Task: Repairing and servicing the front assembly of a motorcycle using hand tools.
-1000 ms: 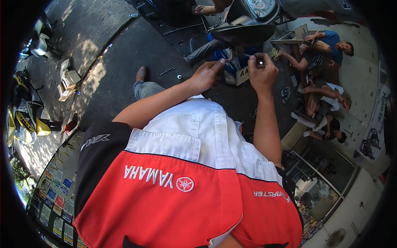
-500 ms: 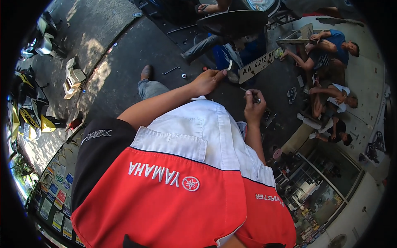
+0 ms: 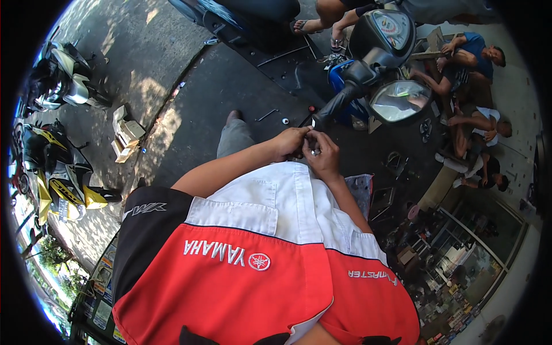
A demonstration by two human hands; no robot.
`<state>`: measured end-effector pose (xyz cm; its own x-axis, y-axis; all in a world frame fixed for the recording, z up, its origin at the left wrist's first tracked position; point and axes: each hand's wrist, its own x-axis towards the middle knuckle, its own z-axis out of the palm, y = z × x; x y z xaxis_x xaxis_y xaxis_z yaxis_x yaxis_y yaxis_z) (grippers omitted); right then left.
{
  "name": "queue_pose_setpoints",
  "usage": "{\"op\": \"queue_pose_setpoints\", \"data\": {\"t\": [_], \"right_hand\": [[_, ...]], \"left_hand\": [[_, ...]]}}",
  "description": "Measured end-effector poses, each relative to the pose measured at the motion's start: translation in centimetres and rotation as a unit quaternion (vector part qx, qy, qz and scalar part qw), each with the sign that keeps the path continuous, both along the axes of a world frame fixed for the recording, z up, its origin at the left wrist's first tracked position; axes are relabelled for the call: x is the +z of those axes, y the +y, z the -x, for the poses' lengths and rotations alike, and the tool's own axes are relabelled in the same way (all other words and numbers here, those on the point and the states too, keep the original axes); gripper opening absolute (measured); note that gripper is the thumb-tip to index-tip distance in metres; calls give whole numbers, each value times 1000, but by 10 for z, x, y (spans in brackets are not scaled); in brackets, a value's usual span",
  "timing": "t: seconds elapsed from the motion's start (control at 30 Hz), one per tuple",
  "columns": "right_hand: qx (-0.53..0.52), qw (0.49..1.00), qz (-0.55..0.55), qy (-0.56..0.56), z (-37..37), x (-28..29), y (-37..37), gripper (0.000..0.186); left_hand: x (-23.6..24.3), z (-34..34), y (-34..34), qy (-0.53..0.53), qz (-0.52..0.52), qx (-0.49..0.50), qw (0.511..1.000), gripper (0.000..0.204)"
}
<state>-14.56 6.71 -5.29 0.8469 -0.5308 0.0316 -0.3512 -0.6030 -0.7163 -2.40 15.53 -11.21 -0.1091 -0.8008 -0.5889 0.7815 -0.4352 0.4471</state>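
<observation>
My left hand [image 3: 290,142] and my right hand [image 3: 324,156] meet in front of my waist, fingertips touching or nearly so. Pinched in the left fingers is a small whitish piece [image 3: 313,122], its tip sticking up past them. The right fingers are curled round a slim screwdriver-like tool [image 3: 315,153], of which only a shiny bit shows; its tip is hidden between the hands. Just beyond them reaches a black handlebar grip [image 3: 333,107] of a blue motorbike, with a mirror [image 3: 401,101] to its right.
On the dark floor ahead lie a wrench [image 3: 267,115], a small white round part [image 3: 286,121] and a red one [image 3: 312,108]. An open cardboard box [image 3: 127,137] and parked motorbikes [image 3: 69,192] are at left. Several people sit along the right, above a glass display case [image 3: 460,247].
My right hand has come left and up against my left hand; they were apart before. The view has shifted, bringing the handlebar and mirror in and putting the number plate mostly out of sight.
</observation>
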Motion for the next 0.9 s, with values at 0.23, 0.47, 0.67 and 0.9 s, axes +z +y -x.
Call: {"op": "queue_pose_setpoints", "data": {"t": [0.23,0.47,0.67,0.9], "right_hand": [[-109,984,-78,119,20,-11,40,27],[-352,851,-142,363,210,-147,42,32],[-382,803,-173,423,403,-218,61,33],[-431,782,-230,386,392,-264,120,34]], "left_hand": [[-10,-58,45,-98,-82,-43,991,32],[15,-73,52,-300,-65,-228,924,39],[26,-15,50,-301,-27,-166,938,32],[-8,-42,41,-696,331,-415,484,23]]}}
